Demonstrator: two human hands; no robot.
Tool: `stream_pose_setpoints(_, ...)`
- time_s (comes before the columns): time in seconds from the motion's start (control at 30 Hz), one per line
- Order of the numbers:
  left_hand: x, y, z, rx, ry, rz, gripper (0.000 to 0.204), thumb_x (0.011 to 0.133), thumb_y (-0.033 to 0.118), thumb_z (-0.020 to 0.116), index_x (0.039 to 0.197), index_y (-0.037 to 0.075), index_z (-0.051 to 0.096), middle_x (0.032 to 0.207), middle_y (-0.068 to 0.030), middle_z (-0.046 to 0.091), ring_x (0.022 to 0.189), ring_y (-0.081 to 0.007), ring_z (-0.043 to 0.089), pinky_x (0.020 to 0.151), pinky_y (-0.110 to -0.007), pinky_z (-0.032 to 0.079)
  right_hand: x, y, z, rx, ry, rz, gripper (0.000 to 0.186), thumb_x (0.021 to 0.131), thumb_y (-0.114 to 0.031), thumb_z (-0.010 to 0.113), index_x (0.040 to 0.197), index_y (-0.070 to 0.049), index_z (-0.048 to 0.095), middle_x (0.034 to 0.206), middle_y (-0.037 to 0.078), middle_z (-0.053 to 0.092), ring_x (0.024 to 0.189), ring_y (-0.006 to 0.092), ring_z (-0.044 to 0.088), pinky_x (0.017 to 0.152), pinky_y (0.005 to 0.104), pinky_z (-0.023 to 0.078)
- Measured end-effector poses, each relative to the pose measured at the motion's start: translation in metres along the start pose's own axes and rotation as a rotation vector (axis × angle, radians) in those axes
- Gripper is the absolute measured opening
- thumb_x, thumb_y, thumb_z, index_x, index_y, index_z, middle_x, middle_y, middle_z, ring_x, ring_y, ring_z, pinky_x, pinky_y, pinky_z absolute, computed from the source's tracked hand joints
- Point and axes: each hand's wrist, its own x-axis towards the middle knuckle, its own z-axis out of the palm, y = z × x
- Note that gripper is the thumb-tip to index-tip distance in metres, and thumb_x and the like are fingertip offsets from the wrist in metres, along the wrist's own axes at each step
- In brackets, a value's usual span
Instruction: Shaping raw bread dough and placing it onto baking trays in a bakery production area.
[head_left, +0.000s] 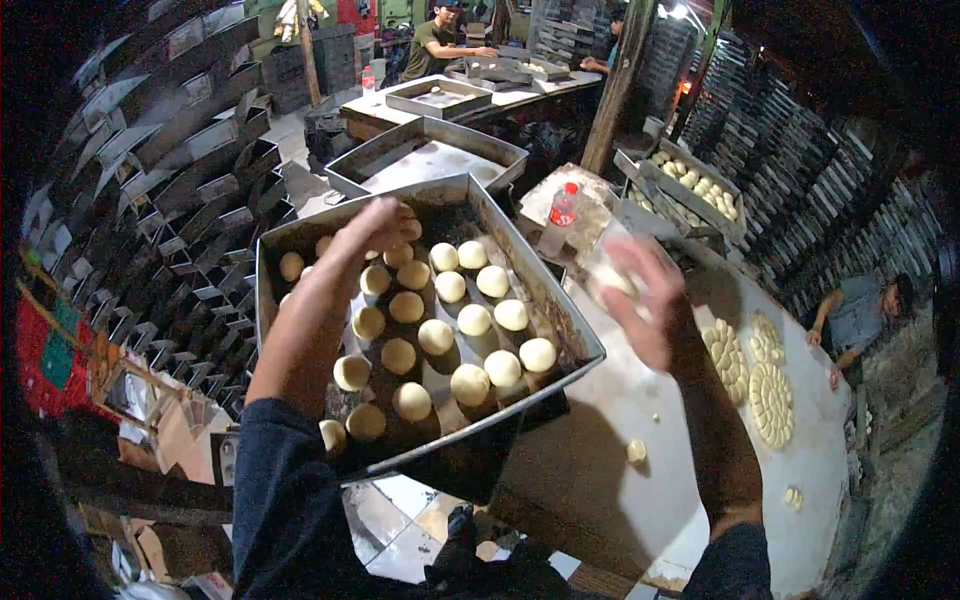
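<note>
A square metal tray point(583, 355) stands in front of me, with many round pale dough balls point(436, 337) set out in rough rows. My left hand point(385, 224) reaches over its far part, close to several dough balls; its fingers are blurred and partly hidden. Over the work table point(600, 440) right of the tray, my right hand point(652, 300) is cupped, blurred by motion, with a pale dough piece point(612, 281) between thumb and fingers. A small dough piece point(637, 452) lies on the table nearer me.
Scored dough rounds point(770, 405) lie on the table's right side. A red-capped bottle point(558, 220) stands beyond the tray. Another tray point(428, 165) sits behind it, and a dough-filled tray point(700, 185) at far right. Stacked trays line both sides. Other people work at the back and right.
</note>
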Motion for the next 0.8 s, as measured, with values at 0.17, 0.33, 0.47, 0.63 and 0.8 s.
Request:
stream_pose_setpoints(0.17,-0.025,0.016,-0.043,-0.159,0.294,0.059,0.046,0.081,0.02,0.063,0.123,0.009,0.051,0.115,-0.0233,0.052,0.107,-0.0391,0.053,0.093,-0.043,0.044,0.122,0.033,0.151,-0.168,-0.01,-0.262,0.032,0.076,-0.011,0.063,0.106,-0.002,0.06,0.101,0.02,0.059,0.097,0.0356,0.057,0.086,0.0439,0.046)
stream_pose_setpoints(0.33,-0.083,0.103,-0.148,-0.059,0.568,0.185,0.037,0.077,0.011,0.064,0.113,0.007,0.058,0.115,-0.0196,0.055,0.108,-0.0341,0.053,0.091,-0.042,0.046,0.088,0.07,0.162,-0.234,-0.35,-0.061,0.025,0.076,-0.016,0.062,0.096,-0.002,0.066,0.105,0.018,0.063,0.103,0.0326,0.058,0.09,0.0444,0.045)
stream_pose_setpoints(0.47,-0.083,0.192,-0.182,-0.32,0.487,0.457,0.025,0.078,0.011,0.064,0.102,0.005,0.06,0.097,-0.0109,0.063,0.087,-0.021,0.061,0.078,-0.036,0.05,-0.024,0.043,0.013,-0.134,0.135,-0.075,0.012,0.076,-0.009,0.059,0.087,-0.002,0.059,0.086,0.014,0.06,0.086,0.0323,0.057,0.079,0.0399,0.046)
stream_pose_setpoints(0.63,-0.005,0.429,-0.145,-0.47,0.279,0.765,0.023,0.077,0.002,0.063,0.099,0.002,0.058,0.091,-0.0123,0.059,0.086,-0.0197,0.062,0.078,-0.031,0.05,-0.345,0.154,-0.15,-0.398,0.467,0.658,0.01,0.075,-0.007,0.059,0.07,-0.005,0.05,0.066,0.01,0.051,0.063,0.0243,0.052,0.059,0.0347,0.044)
stream_pose_setpoints(0.8,0.008,0.696,-0.005,-0.245,0.014,1.039,0.041,0.068,0.009,0.072,0.106,0.006,0.056,0.106,-0.01,0.06,0.093,-0.0255,0.057,0.082,-0.037,0.046,-0.645,0.186,-0.296,-0.606,0.607,1.043,0.007,0.072,-0.007,0.062,0.069,-0.005,0.056,0.067,0.008,0.057,0.062,0.0205,0.058,0.057,0.0327,0.046)
